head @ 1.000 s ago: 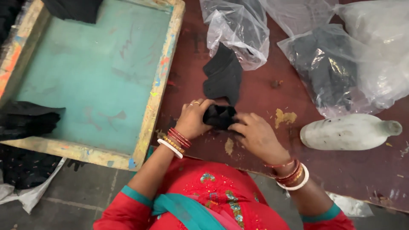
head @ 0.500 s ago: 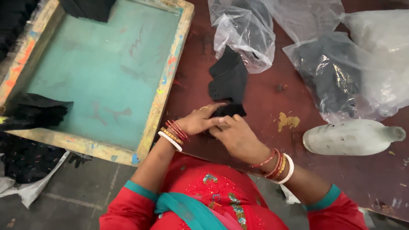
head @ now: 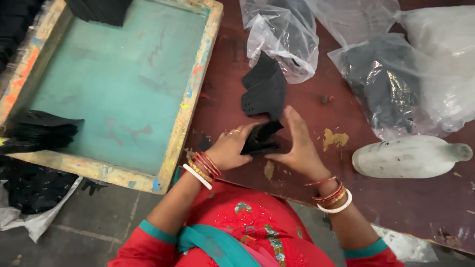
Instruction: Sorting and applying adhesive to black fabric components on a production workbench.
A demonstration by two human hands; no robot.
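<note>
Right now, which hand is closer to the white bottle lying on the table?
The right hand. It sits beside the small black stack, just left of the white bottle in the picture, with bare table between. The left hand is on the stack's far side.

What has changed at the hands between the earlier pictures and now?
Both hands, left hand and right hand, have closed tighter around the small stack of black pieces, squaring it up. The loose black pieces above, the plastic bags, white bottle and green screen frame stayed put.
</note>
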